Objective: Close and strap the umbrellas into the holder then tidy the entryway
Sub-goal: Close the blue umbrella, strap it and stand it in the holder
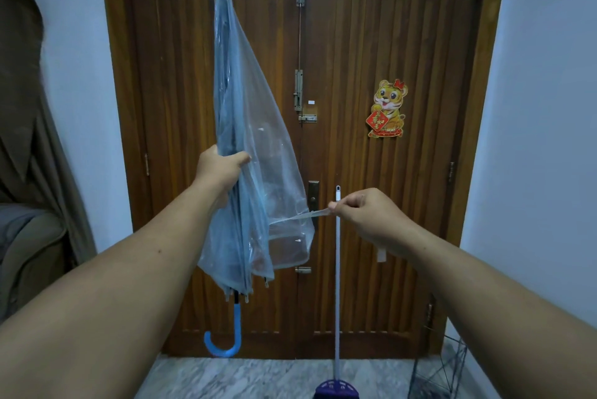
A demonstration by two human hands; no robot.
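Two bare forearms are reaching forward from the bottom of the view. The left hand [223, 169] is gripping the middle of a closed transparent umbrella [245, 146], fingers wrapped around the gathered canopy, and is holding it upright with the blue tip at the top and the blue hooked handle [226, 339] hanging below, above the floor. The right hand [365, 214] is pinching the end of the umbrella's clear strap [303, 216] between thumb and fingers, pulling it taut out to the right, away from the loose folds. Behind the hands a white broom handle [337, 269] is leaning upright against a brown wooden double door [371, 27], its dark blue head resting on the marble floor [258, 379]. A tiger sticker [387, 109] is sitting on the right door leaf. A dark wire holder [442, 363] is standing at the lower right, beside the door frame.
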